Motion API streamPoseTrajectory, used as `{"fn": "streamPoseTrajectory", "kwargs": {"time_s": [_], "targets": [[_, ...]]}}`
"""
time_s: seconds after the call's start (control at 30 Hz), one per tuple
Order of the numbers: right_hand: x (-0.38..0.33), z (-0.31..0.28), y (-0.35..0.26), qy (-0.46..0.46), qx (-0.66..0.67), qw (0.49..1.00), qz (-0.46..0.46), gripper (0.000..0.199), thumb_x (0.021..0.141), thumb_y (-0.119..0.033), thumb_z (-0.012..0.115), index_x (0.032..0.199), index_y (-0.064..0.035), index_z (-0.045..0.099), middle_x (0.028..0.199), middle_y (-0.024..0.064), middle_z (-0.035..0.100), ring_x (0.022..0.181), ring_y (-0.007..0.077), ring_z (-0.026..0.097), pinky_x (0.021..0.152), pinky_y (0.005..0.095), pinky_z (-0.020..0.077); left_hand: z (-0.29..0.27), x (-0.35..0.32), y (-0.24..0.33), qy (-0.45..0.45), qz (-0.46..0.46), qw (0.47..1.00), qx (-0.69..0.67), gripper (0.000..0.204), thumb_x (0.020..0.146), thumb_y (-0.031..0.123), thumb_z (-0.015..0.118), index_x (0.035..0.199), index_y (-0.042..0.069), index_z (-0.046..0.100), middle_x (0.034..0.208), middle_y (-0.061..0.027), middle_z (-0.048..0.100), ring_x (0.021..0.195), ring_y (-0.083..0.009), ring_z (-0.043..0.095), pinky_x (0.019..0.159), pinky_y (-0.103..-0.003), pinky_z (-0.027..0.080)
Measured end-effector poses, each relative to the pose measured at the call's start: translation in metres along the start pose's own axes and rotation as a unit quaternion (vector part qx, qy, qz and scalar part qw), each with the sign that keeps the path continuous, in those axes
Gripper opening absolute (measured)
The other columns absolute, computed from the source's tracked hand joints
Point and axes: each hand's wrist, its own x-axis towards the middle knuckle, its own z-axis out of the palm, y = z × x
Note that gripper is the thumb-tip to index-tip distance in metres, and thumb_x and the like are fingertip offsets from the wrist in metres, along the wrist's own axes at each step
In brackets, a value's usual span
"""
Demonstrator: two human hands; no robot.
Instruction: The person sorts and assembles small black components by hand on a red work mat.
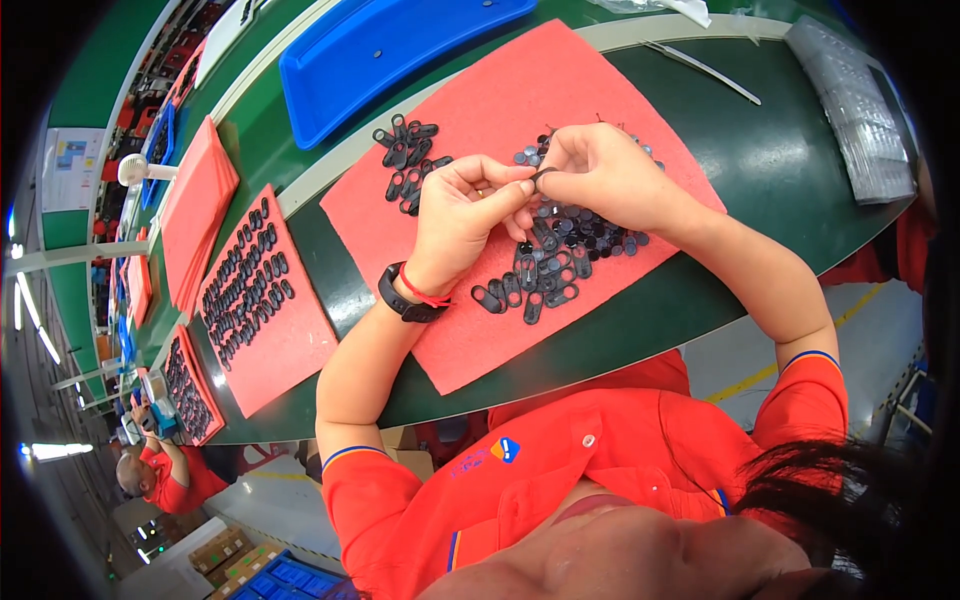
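Both your hands meet above the red felt mat: your left hand and right hand each pinch one small dark oblong plastic piece between closed fingertips, its long axis running hand to hand. The heap of like dark plastic pieces lies directly beneath, nearer your right.

Parts pile on mat, tray behind.

Bare red mat ahead of our hands, black parts pile beneath them, smaller heap left, open green bench right, blue tray beyond.
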Motion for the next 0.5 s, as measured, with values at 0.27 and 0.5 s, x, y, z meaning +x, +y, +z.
{"fn": "streamPoseTrajectory", "kwargs": {"time_s": [0.27, 0.5], "targets": [[0.004, 0.005, 0.009, 0.011, -0.025, 1.0, -0.01, 0.012, 0.077, -0.009, 0.06, 0.077, 0.0011, 0.053, 0.07, 0.0017, 0.056, 0.063, 0.0055, 0.051, 0.055, 0.0199, 0.0398, -0.002, 0.0, -0.002, -0.001, 0.005, 1.0, 0.016, 0.008, 0.083, 0.001, 0.061, 0.089, -0.005, 0.061, 0.077, -0.0126, 0.065, 0.057, -0.0106, 0.06, 0.047, -0.02, 0.049], [0.001, -0.002, -0.003, 0.0, 0.073, 0.997, 0.025, 0.015, 0.081, -0.017, 0.06, 0.081, -0.0021, 0.056, 0.066, 0.0009, 0.056, 0.059, 0.0049, 0.05, 0.051, 0.0194, 0.0378, 0.0, 0.003, 0.002, 0.025, 0.001, 0.999, -0.047, 0.012, 0.083, 0.002, 0.063, 0.092, -0.005, 0.062, 0.079, -0.012, 0.066, 0.061, -0.011, 0.061, 0.05, -0.019, 0.049]]}}
